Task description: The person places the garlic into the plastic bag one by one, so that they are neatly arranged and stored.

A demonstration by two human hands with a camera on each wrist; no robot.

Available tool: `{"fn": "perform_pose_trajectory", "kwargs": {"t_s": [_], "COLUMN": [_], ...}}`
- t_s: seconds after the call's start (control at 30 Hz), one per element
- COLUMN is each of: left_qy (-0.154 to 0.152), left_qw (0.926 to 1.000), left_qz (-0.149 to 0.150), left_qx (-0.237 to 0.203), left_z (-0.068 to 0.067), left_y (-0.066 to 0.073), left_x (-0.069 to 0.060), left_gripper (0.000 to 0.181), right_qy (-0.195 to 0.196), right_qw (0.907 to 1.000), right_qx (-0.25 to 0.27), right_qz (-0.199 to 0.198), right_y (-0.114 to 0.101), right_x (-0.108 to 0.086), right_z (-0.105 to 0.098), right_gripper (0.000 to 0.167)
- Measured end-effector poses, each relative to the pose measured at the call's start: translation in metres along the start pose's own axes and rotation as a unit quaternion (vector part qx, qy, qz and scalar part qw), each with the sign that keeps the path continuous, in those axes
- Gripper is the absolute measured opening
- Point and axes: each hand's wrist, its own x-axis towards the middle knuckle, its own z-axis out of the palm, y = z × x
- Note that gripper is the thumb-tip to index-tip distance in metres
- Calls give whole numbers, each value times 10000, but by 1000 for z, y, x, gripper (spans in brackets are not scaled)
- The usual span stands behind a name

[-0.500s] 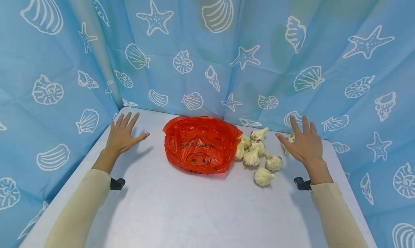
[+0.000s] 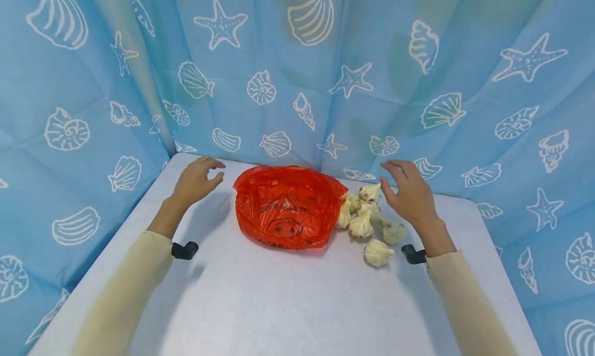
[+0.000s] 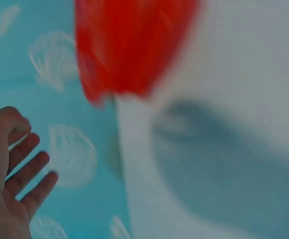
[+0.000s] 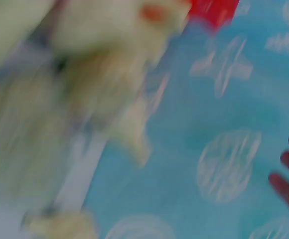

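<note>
A red plastic bag with black print lies at the back middle of the white table, its mouth spread wide. Several garlic bulbs are heaped against its right side, and a single bulb sits nearer the front. My left hand hovers left of the bag, fingers loosely bent, touching nothing. On the other side my right hand hangs in the air just right of the bulbs, fingers relaxed, holding nothing. Both wrist views are blurred; the left one shows the hand apart from the bag.
A blue curtain with white shells and starfish stands behind the table and along both sides. The white table runs forward from the bag. A black wrist mount juts from the left wrist, another from the right.
Both hands have moved inward, the left towards the bag and the right towards the garlic. Their spread fingers have relaxed and bent. The bag and bulbs have stayed in place.
</note>
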Motion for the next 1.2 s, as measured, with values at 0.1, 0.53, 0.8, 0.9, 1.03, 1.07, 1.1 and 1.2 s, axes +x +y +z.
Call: {"fn": "perform_pose_trajectory", "kwargs": {"t_s": [0.1, 0.53, 0.8, 0.9, 1.03, 1.07, 1.1, 1.2], "left_qy": [-149, -1533, -1912, -1859, -1726, -1706, -1675, -1622], "left_qw": [9955, 9781, 9723, 9736, 9756, 9754, 9751, 9739], "left_qz": [635, 605, 357, 372, 358, 369, 381, 261], "left_qx": [-680, -1268, -1295, -1270, -1311, -1347, -1402, -1565], "left_z": [11, 92, 94, 96, 99, 100, 100, 100], "left_y": [26, 45, 18, 7, -6, -9, -11, -17], "left_x": [12, 25, 14, 9, 4, 3, 2, -2], "left_gripper": [23, 48, 99, 105, 110, 111, 113, 118], "right_qy": [64, -1837, -3148, -3473, -3773, -3866, -3960, -4268], "right_qw": [9946, 9643, 9378, 9247, 9095, 9056, 9023, 8906], "right_qx": [583, 1557, 1462, 1497, 1634, 1629, 1595, 1464], "right_qz": [-856, -1099, 108, 428, 619, 614, 594, 563], "right_y": [-32, -73, -58, -52, -46, -45, -45, -48], "right_x": [20, 44, 41, 36, 31, 30, 29, 29], "right_z": [19, 115, 120, 120, 119, 119, 120, 121], "right_gripper": [28, 23, 55, 74, 90, 93, 97, 109]}}
